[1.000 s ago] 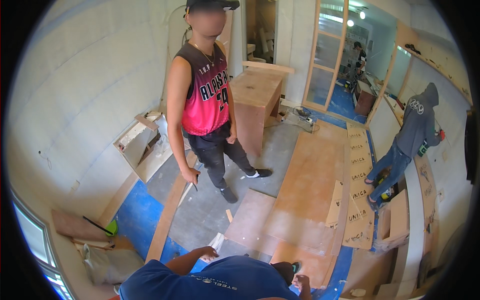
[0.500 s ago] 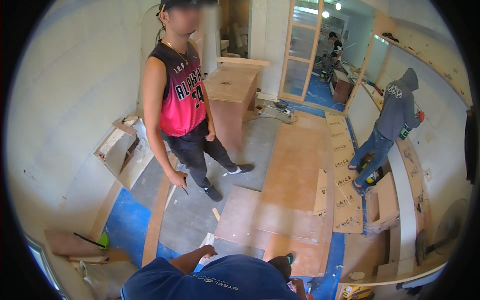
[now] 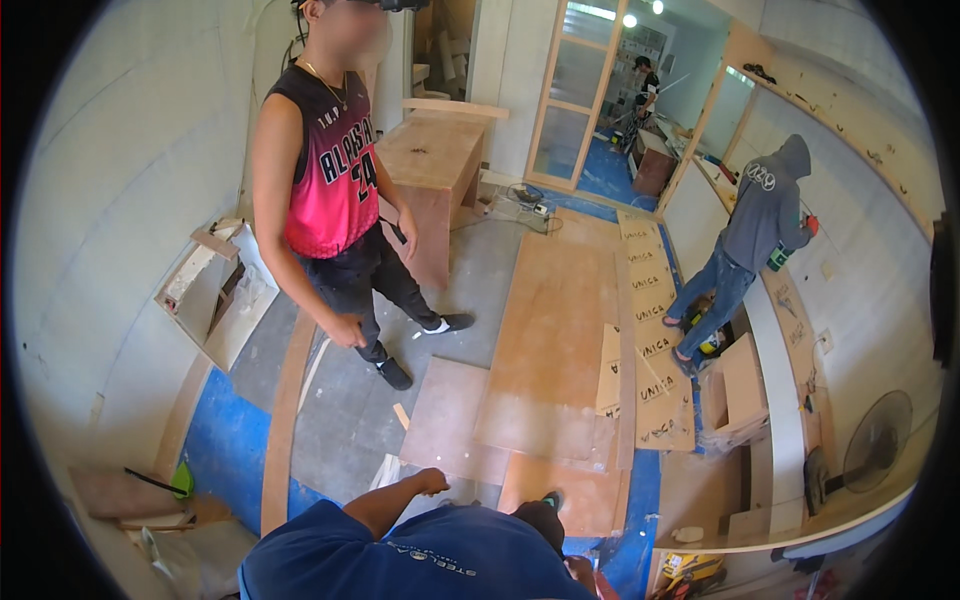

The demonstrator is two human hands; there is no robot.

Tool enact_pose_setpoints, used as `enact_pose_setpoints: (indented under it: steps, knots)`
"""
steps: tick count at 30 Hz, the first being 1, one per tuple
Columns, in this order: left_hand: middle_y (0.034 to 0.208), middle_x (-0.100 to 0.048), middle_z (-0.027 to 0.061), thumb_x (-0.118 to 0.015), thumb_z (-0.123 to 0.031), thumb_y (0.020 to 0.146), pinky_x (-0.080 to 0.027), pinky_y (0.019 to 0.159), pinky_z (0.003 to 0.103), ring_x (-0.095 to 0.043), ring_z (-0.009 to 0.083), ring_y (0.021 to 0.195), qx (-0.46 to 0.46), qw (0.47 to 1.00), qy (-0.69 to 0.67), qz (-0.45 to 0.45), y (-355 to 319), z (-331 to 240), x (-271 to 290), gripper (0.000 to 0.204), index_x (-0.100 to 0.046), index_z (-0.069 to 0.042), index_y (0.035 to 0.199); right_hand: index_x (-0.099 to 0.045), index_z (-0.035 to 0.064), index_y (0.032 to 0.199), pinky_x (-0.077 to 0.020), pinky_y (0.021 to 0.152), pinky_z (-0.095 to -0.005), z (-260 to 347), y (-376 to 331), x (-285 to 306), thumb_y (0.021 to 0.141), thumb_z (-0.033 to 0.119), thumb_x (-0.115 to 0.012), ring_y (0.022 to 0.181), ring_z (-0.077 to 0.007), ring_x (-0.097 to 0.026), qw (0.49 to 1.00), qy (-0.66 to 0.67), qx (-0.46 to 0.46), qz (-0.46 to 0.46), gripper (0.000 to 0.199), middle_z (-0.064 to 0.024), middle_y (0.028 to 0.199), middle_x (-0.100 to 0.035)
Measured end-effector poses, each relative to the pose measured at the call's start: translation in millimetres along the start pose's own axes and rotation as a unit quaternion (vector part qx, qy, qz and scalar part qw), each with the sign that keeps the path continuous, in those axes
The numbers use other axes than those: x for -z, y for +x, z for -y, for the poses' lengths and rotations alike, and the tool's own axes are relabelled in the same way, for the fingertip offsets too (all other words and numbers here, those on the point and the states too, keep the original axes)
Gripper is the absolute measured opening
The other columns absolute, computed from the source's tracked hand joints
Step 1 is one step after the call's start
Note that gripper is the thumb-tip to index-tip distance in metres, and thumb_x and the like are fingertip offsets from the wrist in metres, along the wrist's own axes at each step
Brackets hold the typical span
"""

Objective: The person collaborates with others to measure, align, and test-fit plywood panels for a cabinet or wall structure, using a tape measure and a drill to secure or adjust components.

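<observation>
The left hand is held out loosely curled and empty, well above the plywood panel lying on the floor. The right hand is out of sight, so its state cannot be told. Nothing is grasped yet. Reaching the panel would call for bending far down.

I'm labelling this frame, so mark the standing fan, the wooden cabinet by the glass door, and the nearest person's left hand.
standing fan (image 3: 878, 440), head view, on its round grille.
wooden cabinet (image 3: 432, 152), head view, on its top panel.
left hand (image 3: 432, 482), head view, on the back of the fist.
</observation>
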State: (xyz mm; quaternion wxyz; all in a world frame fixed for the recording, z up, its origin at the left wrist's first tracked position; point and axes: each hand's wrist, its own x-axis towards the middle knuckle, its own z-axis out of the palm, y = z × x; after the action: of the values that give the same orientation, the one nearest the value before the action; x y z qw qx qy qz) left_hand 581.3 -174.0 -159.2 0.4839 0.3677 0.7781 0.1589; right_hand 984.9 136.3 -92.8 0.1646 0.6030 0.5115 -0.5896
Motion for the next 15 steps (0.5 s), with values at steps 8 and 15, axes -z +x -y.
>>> enact_pose_setpoints:
  steps: [8,15]
  knots:
    - [0.061,-0.059,0.0093,-0.053,-0.031,0.082,-0.048,0.046,0.035,-0.058,0.0215,0.049,0.172,0.979,-0.104,0.026,-97,29,-30,0.029,-0.06,-0.005,0.071,-0.054,0.0014,0.107,-0.0504,0.061,-0.0384,9,9,-5,0.081,0.024,-0.056,0.076,-0.0278,-0.061,1.0,-0.025,0.014,0.013,0.035,-0.0128,0.092,-0.059]
    - [0.061,-0.059,0.0093,-0.047,-0.034,0.086,-0.049,0.044,0.034,-0.058,0.0204,0.05,0.191,0.973,-0.13,0.021,-121,49,-47,0.034,-0.061,-0.005,0.079,-0.056,0.0039,0.107,-0.0512,0.06,-0.0375,37,1,-25,0.08,0.026,-0.057,0.069,-0.0265,-0.059,0.995,-0.087,0.039,0.013,0.035,-0.0122,0.089,-0.06]
